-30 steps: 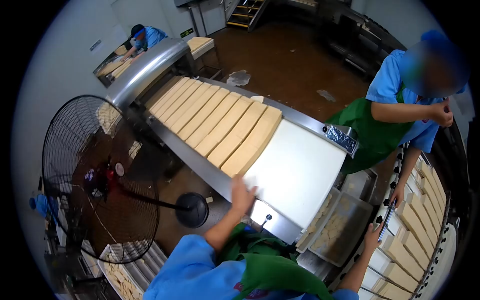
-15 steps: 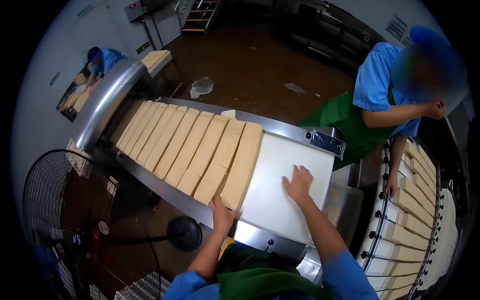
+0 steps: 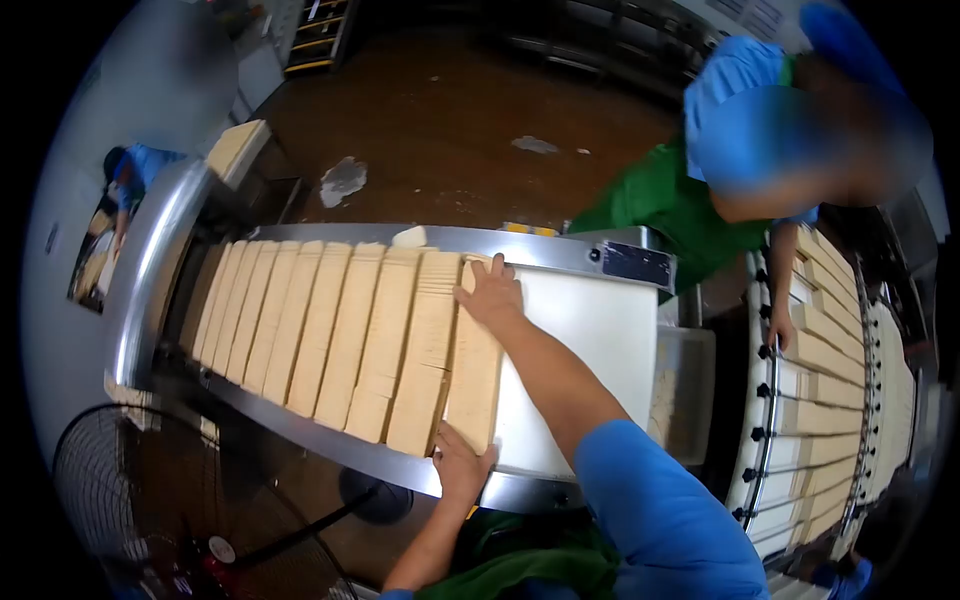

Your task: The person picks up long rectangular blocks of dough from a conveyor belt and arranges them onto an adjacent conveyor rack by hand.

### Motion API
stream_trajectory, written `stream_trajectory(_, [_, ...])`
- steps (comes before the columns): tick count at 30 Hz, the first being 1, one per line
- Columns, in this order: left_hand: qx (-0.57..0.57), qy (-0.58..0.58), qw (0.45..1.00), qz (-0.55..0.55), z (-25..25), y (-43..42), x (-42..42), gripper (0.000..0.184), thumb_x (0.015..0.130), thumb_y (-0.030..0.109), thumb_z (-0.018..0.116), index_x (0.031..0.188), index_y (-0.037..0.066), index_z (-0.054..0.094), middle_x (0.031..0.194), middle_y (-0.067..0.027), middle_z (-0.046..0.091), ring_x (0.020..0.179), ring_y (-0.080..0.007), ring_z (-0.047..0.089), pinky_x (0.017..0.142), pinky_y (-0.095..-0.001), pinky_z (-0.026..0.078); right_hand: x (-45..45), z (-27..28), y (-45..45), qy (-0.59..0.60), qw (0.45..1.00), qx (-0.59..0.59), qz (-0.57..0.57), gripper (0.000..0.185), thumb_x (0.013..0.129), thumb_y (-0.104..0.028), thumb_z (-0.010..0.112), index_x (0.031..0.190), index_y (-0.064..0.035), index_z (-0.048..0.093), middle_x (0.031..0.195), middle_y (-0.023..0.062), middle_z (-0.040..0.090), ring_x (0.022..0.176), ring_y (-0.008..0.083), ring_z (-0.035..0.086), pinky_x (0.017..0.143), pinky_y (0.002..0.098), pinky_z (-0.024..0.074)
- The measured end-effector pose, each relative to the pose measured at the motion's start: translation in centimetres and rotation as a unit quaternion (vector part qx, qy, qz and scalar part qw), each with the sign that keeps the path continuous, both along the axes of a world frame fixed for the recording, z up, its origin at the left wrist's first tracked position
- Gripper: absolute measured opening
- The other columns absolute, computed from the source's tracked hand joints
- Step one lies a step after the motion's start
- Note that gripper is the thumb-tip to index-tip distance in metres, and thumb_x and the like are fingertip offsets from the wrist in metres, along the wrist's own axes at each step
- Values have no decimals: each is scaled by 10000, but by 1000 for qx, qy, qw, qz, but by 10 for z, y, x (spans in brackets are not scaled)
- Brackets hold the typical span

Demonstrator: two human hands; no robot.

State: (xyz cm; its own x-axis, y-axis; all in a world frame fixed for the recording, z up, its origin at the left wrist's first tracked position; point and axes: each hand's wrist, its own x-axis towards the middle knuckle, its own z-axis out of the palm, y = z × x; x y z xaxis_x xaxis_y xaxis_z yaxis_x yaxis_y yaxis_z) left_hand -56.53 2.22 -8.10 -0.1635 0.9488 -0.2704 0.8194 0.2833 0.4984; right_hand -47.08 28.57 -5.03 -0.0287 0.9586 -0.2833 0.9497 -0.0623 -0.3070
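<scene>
A row of long, pale-yellow slabs with fine layered lines lies side by side on a white conveyor belt point(image 3: 580, 370). My right hand point(image 3: 493, 298) grips the far end of the rightmost slab point(image 3: 473, 380), its fingers curled over that end. At the near end of the same slab, my left hand point(image 3: 463, 467) has its fingers against the edge, partly hidden. Just to the left, a neighbouring slab point(image 3: 420, 365) leaves a narrow dark gap.
A steel rail point(image 3: 590, 250) runs along the belt's far side, and a fan point(image 3: 150, 490) stands lower left. At right, a co-worker's hand point(image 3: 780, 328) touches a second conveyor point(image 3: 762, 440) carrying similar slabs. A plastic bin point(image 3: 690, 390) sits between the conveyors.
My right hand has moved left from over the bare belt onto the far end of the rightmost slab. My left hand stays at its near end. The view has shifted.
</scene>
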Motion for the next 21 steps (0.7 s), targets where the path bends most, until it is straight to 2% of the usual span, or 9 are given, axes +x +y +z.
stream_trajectory(3, [15,-81,997,-2,-13,-3,-3,946,694,219,770,1317,-144,159,1186,-362,373,1038,-510,460,919,-468,415,27,6,-6,-1,997,-11,-70,694,811,-480,531,1378,-119,360,1453,203,240,1266,348,368,972,458,396])
stream_trajectory(5, [-43,-117,992,-21,7,4,1,933,701,169,748,1331,-126,127,1198,-354,343,1050,-514,466,912,-480,430,59,15,-15,38,988,-85,-122,840,749,-496,614,1402,-78,291,1486,246,130,1265,408,361,966,478,408])
stream_trajectory(9, [-56,-167,975,-132,17,7,34,803,724,165,699,1305,-38,182,1193,-291,326,969,-495,504,844,-502,466,141,25,-63,22,955,-71,-286,860,728,-493,631,1381,-50,288,1498,247,72,1259,433,360,962,486,404])
stream_trajectory(11, [-29,-137,977,-161,21,4,63,780,719,170,707,1284,-24,205,1176,-279,334,972,-485,488,833,-505,464,175,26,-97,-57,951,18,-303,805,720,-433,646,1339,-33,323,1470,207,141,1290,384,341,946,490,391])
stream_trajectory(13, [-19,-141,978,-155,23,2,92,723,717,176,712,1247,-21,262,1162,-279,337,983,-461,466,847,-493,447,217,26,-128,102,906,48,-408,917,667,-386,719,1364,-26,244,1485,249,50,1288,409,346,969,477,391])
stream_trajectory(15, [82,-141,966,-201,13,0,107,705,707,149,719,1256,-11,306,1171,-281,334,1038,-445,427,888,-473,418,249,38,-165,165,858,47,-484,883,682,-360,714,1345,-29,233,1468,264,86,1259,416,377,966,467,407])
stream_trajectory(17, [105,-170,956,-213,27,-9,139,701,703,120,717,1272,-1,325,1188,-276,331,1075,-445,399,907,-461,405,291,22,-212,196,819,205,-499,875,687,-327,716,1337,-25,216,1393,261,201,1155,471,429,965,483,402])
stream_trajectory(19, [124,-202,944,-229,48,-21,176,701,699,91,715,1288,9,344,1205,-272,327,1112,-444,370,927,-449,392,330,45,-268,173,768,280,-549,794,707,-300,694,1298,-20,244,1307,265,274,1171,452,399,974,487,385])
stream_trajectory(21, [107,-222,914,-323,75,-39,213,719,696,84,712,1323,50,361,1272,-261,297,1171,-427,363,963,-443,384,374,65,-336,178,710,334,-593,751,725,-300,682,1277,9,278,1275,285,312,1170,426,363,1001,486,348])
